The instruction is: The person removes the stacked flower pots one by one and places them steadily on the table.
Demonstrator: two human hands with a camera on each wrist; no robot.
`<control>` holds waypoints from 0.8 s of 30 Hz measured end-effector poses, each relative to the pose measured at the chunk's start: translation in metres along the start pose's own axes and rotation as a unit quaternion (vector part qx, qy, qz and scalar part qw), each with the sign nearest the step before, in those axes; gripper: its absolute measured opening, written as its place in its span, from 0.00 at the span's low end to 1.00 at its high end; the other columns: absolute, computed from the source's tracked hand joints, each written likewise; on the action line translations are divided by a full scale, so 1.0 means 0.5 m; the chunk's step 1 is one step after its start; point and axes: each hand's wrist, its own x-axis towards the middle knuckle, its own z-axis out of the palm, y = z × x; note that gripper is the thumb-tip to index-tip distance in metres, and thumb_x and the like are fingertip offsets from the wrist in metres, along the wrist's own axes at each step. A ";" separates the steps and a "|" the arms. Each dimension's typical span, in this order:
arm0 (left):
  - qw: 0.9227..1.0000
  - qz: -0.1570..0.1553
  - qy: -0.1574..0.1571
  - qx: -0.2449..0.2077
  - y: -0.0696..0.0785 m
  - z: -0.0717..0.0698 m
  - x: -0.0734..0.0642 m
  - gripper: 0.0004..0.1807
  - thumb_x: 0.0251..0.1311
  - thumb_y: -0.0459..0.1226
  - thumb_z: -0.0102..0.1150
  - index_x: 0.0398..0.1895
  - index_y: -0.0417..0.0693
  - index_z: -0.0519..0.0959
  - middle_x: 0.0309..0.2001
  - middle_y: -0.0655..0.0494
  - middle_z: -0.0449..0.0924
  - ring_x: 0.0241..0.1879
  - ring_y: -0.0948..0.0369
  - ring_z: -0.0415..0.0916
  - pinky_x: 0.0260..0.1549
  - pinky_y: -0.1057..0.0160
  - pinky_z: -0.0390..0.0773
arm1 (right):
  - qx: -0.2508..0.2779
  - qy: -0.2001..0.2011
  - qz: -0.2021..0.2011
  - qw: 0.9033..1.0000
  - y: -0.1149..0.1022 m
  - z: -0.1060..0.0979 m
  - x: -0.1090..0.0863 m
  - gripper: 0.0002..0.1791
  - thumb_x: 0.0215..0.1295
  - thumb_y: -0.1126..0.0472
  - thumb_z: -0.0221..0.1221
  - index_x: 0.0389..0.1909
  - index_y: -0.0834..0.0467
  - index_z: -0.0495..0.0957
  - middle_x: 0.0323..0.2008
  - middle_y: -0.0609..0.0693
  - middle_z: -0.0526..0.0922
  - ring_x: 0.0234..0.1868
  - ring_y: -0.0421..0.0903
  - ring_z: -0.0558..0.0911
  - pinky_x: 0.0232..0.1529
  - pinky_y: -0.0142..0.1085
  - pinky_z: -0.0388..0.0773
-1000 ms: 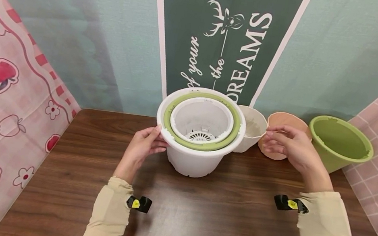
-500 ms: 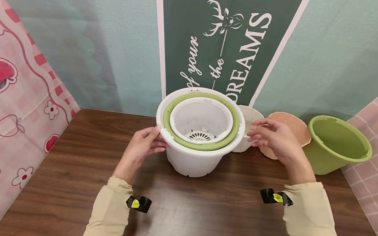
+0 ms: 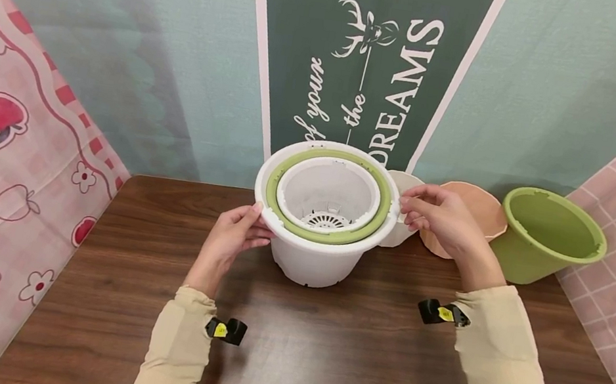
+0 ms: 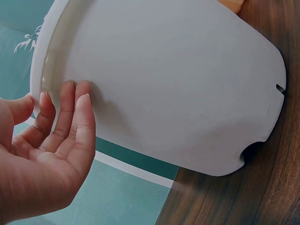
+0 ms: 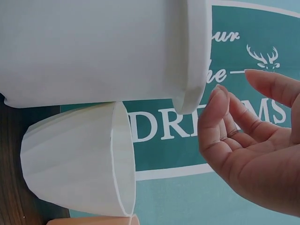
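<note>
A large white flowerpot [image 3: 312,264] stands upright on the table with a green pot [image 3: 326,237] nested inside it, and a smaller white pot [image 3: 329,188] with a slotted bottom sits innermost. My left hand [image 3: 233,229] pinches the big pot's rim at its left side; the left wrist view has the thumb on the rim and the fingers underneath, by the wall. On the opposite side, my right hand [image 3: 440,220] hovers at the rim. Its thumb and bent fingers are apart with nothing between them, as the right wrist view shows.
Behind my right hand stand a white faceted pot [image 5: 70,159] and a peach pot [image 3: 476,207]. A tilted green pot [image 3: 549,255] is at the far right, near the pink wall cloth. The dark wooden table [image 3: 319,359] meets a teal backdrop at the rear.
My right hand has moved left from beside the peach pot to the right rim of the nested pots. My left hand keeps its place at the left rim.
</note>
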 end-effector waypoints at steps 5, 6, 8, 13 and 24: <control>1.000 0.000 -0.001 0.000 0.001 0.000 -0.001 0.14 0.67 0.42 0.46 0.32 0.39 0.73 0.26 0.54 0.77 0.29 0.61 0.80 0.31 0.64 0.81 | -0.010 -0.001 0.000 1.000 -0.007 0.005 0.006 0.12 0.63 0.67 0.53 0.43 0.71 0.66 0.26 0.49 0.76 0.23 0.38 0.75 0.27 0.28 0.78; 1.000 0.000 -0.001 0.000 0.001 0.000 -0.001 0.14 0.67 0.42 0.46 0.32 0.39 0.73 0.26 0.54 0.77 0.29 0.61 0.80 0.31 0.64 0.81 | -0.013 0.000 0.000 1.000 -0.008 0.006 0.008 0.12 0.63 0.67 0.53 0.43 0.71 0.66 0.25 0.49 0.76 0.23 0.38 0.75 0.27 0.28 0.78; 1.000 0.000 0.000 0.001 0.001 0.000 -0.001 0.14 0.67 0.42 0.46 0.32 0.39 0.73 0.26 0.54 0.77 0.29 0.61 0.80 0.31 0.64 0.81 | -0.021 0.000 0.005 1.000 -0.012 0.009 0.011 0.13 0.63 0.67 0.53 0.44 0.71 0.66 0.25 0.50 0.76 0.23 0.37 0.75 0.27 0.28 0.78; 1.000 -0.001 0.002 -0.002 0.001 0.000 0.001 0.14 0.67 0.42 0.46 0.32 0.39 0.73 0.26 0.53 0.77 0.29 0.61 0.80 0.31 0.64 0.81 | -0.067 -0.004 0.016 0.998 -0.026 0.015 0.019 0.18 0.63 0.63 0.55 0.47 0.71 0.64 0.28 0.53 0.74 0.24 0.38 0.74 0.27 0.29 0.78; 1.000 0.002 0.002 -0.002 -0.004 -0.001 0.002 0.15 0.67 0.42 0.46 0.33 0.37 0.73 0.26 0.53 0.78 0.29 0.61 0.80 0.31 0.64 0.81 | -0.160 0.010 0.043 0.986 -0.041 0.029 0.037 0.24 0.61 0.60 0.58 0.52 0.69 0.63 0.32 0.59 0.71 0.23 0.40 0.75 0.29 0.33 0.79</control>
